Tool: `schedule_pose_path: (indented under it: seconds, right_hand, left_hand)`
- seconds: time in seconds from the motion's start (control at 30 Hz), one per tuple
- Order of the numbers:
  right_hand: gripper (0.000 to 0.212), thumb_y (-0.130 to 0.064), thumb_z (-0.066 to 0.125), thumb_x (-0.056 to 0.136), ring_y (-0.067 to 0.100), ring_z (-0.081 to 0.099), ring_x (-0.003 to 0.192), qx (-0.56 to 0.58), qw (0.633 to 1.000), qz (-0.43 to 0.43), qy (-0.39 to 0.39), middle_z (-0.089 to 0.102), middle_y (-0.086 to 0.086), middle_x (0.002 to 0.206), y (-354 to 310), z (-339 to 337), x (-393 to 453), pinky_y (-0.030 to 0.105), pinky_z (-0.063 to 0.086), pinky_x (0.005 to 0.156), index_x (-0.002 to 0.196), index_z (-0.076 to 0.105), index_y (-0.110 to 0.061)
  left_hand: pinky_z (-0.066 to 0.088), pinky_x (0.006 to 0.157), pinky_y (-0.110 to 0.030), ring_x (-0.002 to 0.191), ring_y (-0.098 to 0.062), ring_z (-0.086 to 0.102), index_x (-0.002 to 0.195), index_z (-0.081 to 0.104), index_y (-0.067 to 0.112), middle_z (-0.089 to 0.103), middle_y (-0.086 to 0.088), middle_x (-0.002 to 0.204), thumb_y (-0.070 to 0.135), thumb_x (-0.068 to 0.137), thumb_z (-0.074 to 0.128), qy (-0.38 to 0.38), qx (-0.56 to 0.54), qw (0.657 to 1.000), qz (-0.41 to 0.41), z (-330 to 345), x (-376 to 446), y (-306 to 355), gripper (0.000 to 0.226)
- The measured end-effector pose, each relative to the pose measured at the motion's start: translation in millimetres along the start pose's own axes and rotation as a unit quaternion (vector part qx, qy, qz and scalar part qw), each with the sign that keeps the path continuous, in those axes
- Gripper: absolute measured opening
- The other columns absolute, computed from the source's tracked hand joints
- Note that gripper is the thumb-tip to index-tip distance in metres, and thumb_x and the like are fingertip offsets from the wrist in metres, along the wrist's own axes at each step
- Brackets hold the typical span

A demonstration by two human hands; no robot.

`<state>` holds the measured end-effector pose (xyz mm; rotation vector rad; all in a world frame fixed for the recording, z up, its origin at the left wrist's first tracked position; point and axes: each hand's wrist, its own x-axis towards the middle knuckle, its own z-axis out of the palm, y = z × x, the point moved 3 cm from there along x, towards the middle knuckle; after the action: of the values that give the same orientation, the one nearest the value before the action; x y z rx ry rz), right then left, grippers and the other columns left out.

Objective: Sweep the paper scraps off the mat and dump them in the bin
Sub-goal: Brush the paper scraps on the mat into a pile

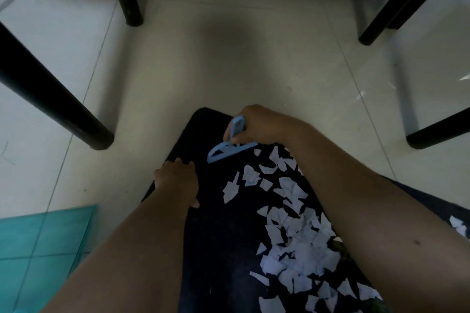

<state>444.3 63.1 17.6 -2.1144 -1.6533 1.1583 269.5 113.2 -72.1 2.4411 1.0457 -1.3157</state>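
Right hand (256, 126) clamps blue brush (230, 146) handle mid-frame; left hand (178, 180) flat, pinning mat (216, 236). Paper scraps (297, 241) look featherlight, scatter-prone: sweep gently.

Paper scraps (295, 241) on mat (218, 249), brush (230, 151) behind them

I see a dark mat (218, 236) lying flat on the pale tiled floor, white torn paper scraps (300, 246) strewn thick over its right half, a light blue hand brush (230, 151) set at its far end
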Motion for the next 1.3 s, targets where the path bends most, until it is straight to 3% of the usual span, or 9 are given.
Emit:
schedule_pose_path:
  seconds: [0.23, 0.37, 0.5, 0.6, 0.7, 0.97, 1.1, 1.17, 1.3]
  right_hand:
    - [0.016, -0.012, 0.064, 0.089, 0.026, 0.065, 0.102, 0.188, 0.948, -0.016, 0.257, 0.069, 0.012, 0.111, 7, -6, 13, 0.04, 0.05, 0.096, 0.101, 0.072, -0.005]
    - [0.023, -0.021, 0.063, 0.09, 0.036, 0.066, 0.091, 0.191, 0.96, 0.059, 0.198, 0.071, 0.02, 0.1, 19, 31, 11, 0.051, 0.054, 0.082, 0.101, 0.071, -0.003]
    - [0.026, -0.019, 0.062, 0.09, 0.022, 0.061, 0.072, 0.184, 0.971, 0.078, 0.133, 0.07, 0.018, 0.09, 26, 31, -8, 0.033, 0.054, 0.075, 0.099, 0.07, 0.004]
    - [0.033, -0.021, 0.062, 0.09, 0.022, 0.058, 0.07, 0.215, 0.945, 0.081, 0.233, 0.069, 0.025, 0.088, 27, 6, -14, 0.035, 0.053, 0.07, 0.096, 0.067, 0.012]
    - [0.019, -0.022, 0.063, 0.09, 0.023, 0.067, 0.077, 0.28, 0.897, 0.063, 0.336, 0.072, 0.016, 0.087, 26, -3, -8, 0.039, 0.057, 0.076, 0.085, 0.073, -0.007]
    - [0.02, -0.021, 0.063, 0.087, 0.025, 0.056, 0.066, 0.219, 0.924, 0.173, 0.261, 0.067, 0.03, 0.08, 52, 20, -15, 0.04, 0.051, 0.066, 0.071, 0.06, -0.009]
    - [0.033, -0.024, 0.066, 0.086, 0.022, 0.06, 0.066, 0.293, 0.863, 0.15, 0.384, 0.065, 0.01, 0.067, 47, -12, -21, 0.039, 0.055, 0.07, 0.085, 0.068, 0.009]
    - [0.024, -0.024, 0.065, 0.087, 0.021, 0.065, 0.07, 0.345, 0.846, 0.119, 0.389, 0.067, 0.004, 0.069, 31, -7, -16, 0.038, 0.056, 0.076, 0.083, 0.072, -0.001]
    - [0.033, -0.024, 0.061, 0.09, 0.021, 0.061, 0.066, 0.284, 0.906, 0.13, 0.286, 0.069, 0.016, 0.074, 22, 36, -5, 0.037, 0.055, 0.068, 0.074, 0.067, 0.004]
  left_hand:
    - [0.035, 0.109, -0.046, 0.144, -0.029, 0.023, 0.155, -0.005, 0.023, 0.005, -0.009, 0.16, 0.06, 0.066, 0.075, -0.005, -0.007, 1.0, -0.002, 0, 1, 1, 0.126]
    - [0.036, 0.108, -0.045, 0.143, -0.029, 0.024, 0.155, -0.003, 0.023, 0.007, -0.008, 0.16, 0.059, 0.067, 0.075, 0.001, -0.007, 1.0, -0.002, -1, -1, 0, 0.123]
    - [0.036, 0.108, -0.045, 0.142, -0.029, 0.026, 0.155, 0.001, 0.023, 0.01, -0.009, 0.159, 0.059, 0.067, 0.075, -0.001, -0.004, 1.0, -0.004, -1, 0, 1, 0.121]
    - [0.037, 0.107, -0.045, 0.141, -0.029, 0.027, 0.155, 0.003, 0.023, 0.014, -0.008, 0.158, 0.059, 0.067, 0.076, 0.001, -0.006, 1.0, -0.001, 0, 1, 1, 0.12]
    - [0.036, 0.108, -0.045, 0.142, -0.029, 0.026, 0.155, 0.001, 0.022, 0.011, -0.009, 0.159, 0.059, 0.067, 0.076, 0.001, -0.004, 1.0, -0.001, 1, -1, 1, 0.121]
    - [0.037, 0.108, -0.045, 0.143, -0.029, 0.025, 0.155, -0.001, 0.022, 0.01, -0.009, 0.159, 0.06, 0.067, 0.075, -0.005, -0.001, 1.0, -0.005, 0, 2, 1, 0.122]
    - [0.036, 0.108, -0.044, 0.143, -0.029, 0.026, 0.155, -0.001, 0.021, 0.01, -0.009, 0.159, 0.06, 0.068, 0.074, -0.009, 0.001, 1.0, -0.004, 0, 2, 2, 0.122]
    - [0.036, 0.109, -0.044, 0.143, -0.028, 0.024, 0.155, -0.003, 0.021, 0.007, -0.009, 0.16, 0.06, 0.068, 0.074, -0.011, 0.0, 1.0, -0.004, -1, 1, 2, 0.123]
    - [0.035, 0.109, -0.045, 0.144, -0.028, 0.022, 0.155, -0.007, 0.021, 0.003, -0.009, 0.161, 0.061, 0.068, 0.074, -0.009, 0.001, 1.0, -0.001, 0, 1, 1, 0.125]
